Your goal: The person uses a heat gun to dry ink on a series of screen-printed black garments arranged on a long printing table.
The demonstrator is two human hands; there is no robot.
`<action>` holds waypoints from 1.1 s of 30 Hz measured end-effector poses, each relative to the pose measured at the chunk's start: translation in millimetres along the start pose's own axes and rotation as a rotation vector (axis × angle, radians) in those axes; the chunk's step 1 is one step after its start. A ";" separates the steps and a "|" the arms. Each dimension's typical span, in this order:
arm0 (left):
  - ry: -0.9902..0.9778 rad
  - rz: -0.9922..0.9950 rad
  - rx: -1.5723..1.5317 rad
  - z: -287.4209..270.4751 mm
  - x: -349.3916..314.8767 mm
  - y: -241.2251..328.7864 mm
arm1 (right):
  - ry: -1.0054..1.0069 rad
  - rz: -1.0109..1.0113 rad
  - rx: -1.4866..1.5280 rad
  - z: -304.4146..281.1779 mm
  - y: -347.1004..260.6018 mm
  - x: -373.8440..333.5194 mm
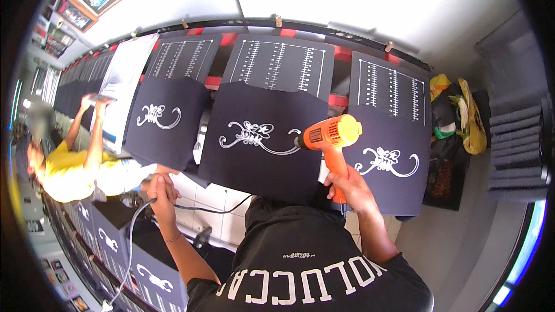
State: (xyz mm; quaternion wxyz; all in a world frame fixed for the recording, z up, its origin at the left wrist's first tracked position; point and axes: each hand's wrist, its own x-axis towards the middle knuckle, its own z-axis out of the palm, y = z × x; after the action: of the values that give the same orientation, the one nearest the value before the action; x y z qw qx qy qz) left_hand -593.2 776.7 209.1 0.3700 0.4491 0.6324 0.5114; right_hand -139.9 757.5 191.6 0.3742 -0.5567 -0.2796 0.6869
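Note:
My right hand (pixel 352 190) is wrapped round the handle of an orange heat gun (pixel 334 138), whose nozzle points left over the right end of a white printed design (pixel 251 133). That design is on a black shirt (pixel 254 170) spread on the middle board. My left hand (pixel 163 192), out to the left, is closed round a power cord (pixel 139 212). To the right lies another black shirt (pixel 387 190) with the same white print (pixel 386 163). A similar black shirt (pixel 159 144) covers the board to the left.
A person in a yellow shirt (pixel 69 176) works at the far left, hands on a screen frame (pixel 124 60). Boards with white ruler marks (pixel 280 60) line a rail. Bundled yellow cloth (pixel 471 118) and stacked dark fabric (pixel 520 150) are at right. More printed shirts (pixel 115 228) lie lower left.

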 end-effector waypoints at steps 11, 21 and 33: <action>-0.249 -0.116 0.079 -68.9 82.4 -100.3 | 0.356 -0.103 -0.178 111.8 -12.7 30.8; -0.002 0.201 0.416 -64.4 121.3 -198.0 | 0.411 -0.074 -0.287 145.5 -22.5 33.6; 0.164 0.318 0.788 -40.1 142.4 -230.3 | 0.390 -0.079 -0.286 137.6 -17.0 32.0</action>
State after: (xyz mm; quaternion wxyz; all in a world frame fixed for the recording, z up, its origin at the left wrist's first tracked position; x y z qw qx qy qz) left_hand -720.0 881.9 -9.5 0.0355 0.6058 0.7295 0.3155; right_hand -273.7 798.0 218.3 0.3650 -0.7148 -0.3181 0.5046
